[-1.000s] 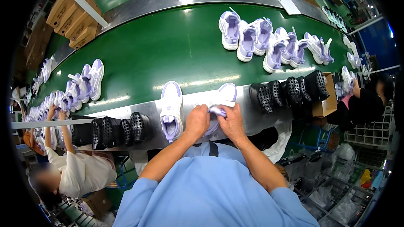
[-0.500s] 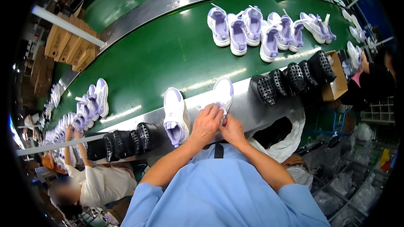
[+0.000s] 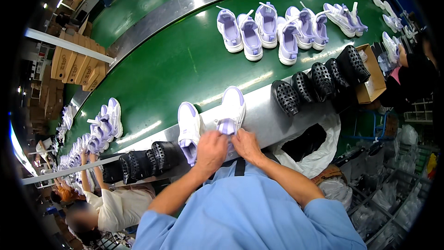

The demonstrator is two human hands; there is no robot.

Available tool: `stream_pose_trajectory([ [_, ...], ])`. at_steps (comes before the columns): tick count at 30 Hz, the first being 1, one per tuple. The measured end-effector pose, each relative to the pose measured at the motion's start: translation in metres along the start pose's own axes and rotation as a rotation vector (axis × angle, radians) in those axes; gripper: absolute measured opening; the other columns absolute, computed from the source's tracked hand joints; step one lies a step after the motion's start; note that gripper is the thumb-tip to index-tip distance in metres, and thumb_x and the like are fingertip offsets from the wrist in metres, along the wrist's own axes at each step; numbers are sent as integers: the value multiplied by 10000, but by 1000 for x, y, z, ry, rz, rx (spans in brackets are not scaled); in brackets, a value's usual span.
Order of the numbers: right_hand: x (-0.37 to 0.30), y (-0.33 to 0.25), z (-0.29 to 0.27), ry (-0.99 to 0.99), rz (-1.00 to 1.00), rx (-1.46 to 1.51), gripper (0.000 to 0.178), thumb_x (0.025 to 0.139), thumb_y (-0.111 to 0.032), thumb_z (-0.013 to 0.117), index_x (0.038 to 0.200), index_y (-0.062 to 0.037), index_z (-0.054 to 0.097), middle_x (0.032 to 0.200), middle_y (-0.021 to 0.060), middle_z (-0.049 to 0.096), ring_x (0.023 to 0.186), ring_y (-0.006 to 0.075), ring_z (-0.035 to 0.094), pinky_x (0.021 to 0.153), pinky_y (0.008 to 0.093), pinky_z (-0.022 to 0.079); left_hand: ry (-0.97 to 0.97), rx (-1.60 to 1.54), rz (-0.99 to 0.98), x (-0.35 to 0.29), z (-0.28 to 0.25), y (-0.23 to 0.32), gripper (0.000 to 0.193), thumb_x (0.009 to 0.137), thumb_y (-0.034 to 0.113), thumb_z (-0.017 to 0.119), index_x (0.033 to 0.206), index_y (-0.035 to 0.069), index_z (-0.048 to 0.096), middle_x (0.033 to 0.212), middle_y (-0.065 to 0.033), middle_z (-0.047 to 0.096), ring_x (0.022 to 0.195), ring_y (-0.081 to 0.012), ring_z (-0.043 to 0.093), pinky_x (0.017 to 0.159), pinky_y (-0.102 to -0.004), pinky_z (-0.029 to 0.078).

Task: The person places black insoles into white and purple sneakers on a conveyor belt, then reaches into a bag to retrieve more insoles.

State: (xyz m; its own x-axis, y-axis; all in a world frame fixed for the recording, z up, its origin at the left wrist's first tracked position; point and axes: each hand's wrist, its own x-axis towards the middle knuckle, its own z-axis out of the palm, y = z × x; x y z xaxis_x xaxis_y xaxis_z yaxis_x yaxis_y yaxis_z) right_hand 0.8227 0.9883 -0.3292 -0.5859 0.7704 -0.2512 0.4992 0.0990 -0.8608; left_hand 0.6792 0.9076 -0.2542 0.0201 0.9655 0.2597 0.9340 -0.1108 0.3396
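A white sneaker with lilac trim point(image 3: 233, 103) sits at the metal edge before me, toe pointing away. My left hand point(image 3: 212, 150) is closed at the left side of its opening, and my right hand point(image 3: 247, 145) grips the right side. Between them the lilac tongue area point(image 3: 226, 126) shows, while the heel is partly covered by my fingers. Just left of it stands a matching sneaker point(image 3: 189, 125), upright and close to my left hand.
Black perforated shoe-shaped inserts point(image 3: 286, 98) line the edge at right, with more inserts point(image 3: 161, 153) at left. Several sneakers point(image 3: 250, 37) stand on the green belt point(image 3: 162, 69). A cardboard box point(image 3: 373, 85) and white sack point(image 3: 319, 157) lie right; a co-worker point(image 3: 121, 208) works at left.
My hands have moved apart from their pinch at the tongue to either side of the opening. The sneaker between them has shifted left and turned straighter. The whole view has tilted slightly.
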Motion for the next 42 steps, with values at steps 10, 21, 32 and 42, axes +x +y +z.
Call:
stream_pose_trajectory([
  [10,0,29,13,-242,97,319,217,945,-182,666,945,31,627,778,189,664,744,305,690,657,451,545,23,-125,-670,-10,49,5,298,869,283,777,857,-15,764,843,-194,700,841,-389,596,779,-491,466],
  [21,65,-62,-51,-274,338,662,285,988,-260,729,840,-36,634,698,-2,558,557,66,471,423,229,337,67,-530,-936,-17,42,-5,295,881,276,776,823,-13,765,719,-199,684,677,-323,605,675,-460,472],
  [32,23,-8,-16,-235,477,707,174,1005,-169,698,922,-24,651,741,2,580,593,71,492,458,233,389,271,-1042,-1289,-20,36,1,260,908,165,772,860,-91,759,726,-63,690,668,-117,583,628,-304,459],
  [42,19,4,-17,-172,227,119,312,904,-265,773,905,31,674,755,146,686,692,289,645,666,420,502,-1,-641,-1014,-36,33,-2,148,877,112,756,888,-36,755,761,-121,697,751,-283,666,667,-391,490],
])
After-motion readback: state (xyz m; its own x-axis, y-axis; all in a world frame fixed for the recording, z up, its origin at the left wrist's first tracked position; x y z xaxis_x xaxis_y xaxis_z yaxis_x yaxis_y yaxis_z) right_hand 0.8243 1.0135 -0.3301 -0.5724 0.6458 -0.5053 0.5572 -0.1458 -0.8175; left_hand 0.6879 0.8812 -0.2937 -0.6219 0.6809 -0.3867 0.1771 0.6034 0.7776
